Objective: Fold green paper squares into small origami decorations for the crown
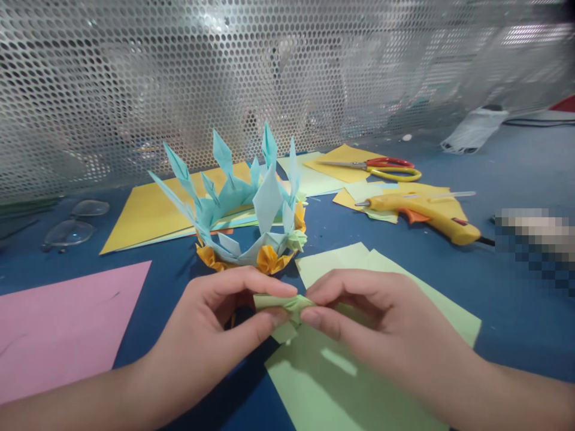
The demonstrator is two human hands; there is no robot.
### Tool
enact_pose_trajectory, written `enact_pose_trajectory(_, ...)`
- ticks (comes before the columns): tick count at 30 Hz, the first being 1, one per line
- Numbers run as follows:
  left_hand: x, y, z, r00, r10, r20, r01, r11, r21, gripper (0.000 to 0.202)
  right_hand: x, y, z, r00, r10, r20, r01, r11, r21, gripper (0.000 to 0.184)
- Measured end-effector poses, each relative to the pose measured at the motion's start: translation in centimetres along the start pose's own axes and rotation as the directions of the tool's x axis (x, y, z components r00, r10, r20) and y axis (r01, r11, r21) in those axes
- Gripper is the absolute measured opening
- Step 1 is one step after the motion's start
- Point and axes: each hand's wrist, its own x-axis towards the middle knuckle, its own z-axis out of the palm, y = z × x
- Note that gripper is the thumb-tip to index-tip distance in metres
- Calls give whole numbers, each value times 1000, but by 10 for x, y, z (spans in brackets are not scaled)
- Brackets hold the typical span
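Note:
Between thumb and fingers, my left hand [224,329] pinches a small folded piece of light green paper [293,306]. From the other side, my right hand [366,320] grips the same piece near its right end. Parts of the folds are hidden behind my fingertips. Just beyond my hands stands a light blue folded-paper crown [240,194] with tall pointed tips. Orange paper flowers [272,259] and a pale green folded piece [296,240] sit around its lower edge. Light green sheets [341,389] lie under and beside my right hand.
Yellow sheets [130,224] lie behind the crown, and a pink sheet [76,323] is at left beside eyeglasses [69,232]. Red-and-yellow scissors [390,169] and a yellow glue gun [417,211] rest on paper at right. A perforated metal panel [179,78] closes the back.

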Motion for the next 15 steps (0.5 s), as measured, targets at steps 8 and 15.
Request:
enact_pose_trajectory(8,-1,-2,-2,998,-48,43,50,998,-41,27,-3,-1,1,999,23,32,-22,999,-32,20)
enact_pose_trajectory(15,0,2,-2,997,5,81,0,998,-58,35,-3,-2,2,997,-22,80,24,999,-21,18)
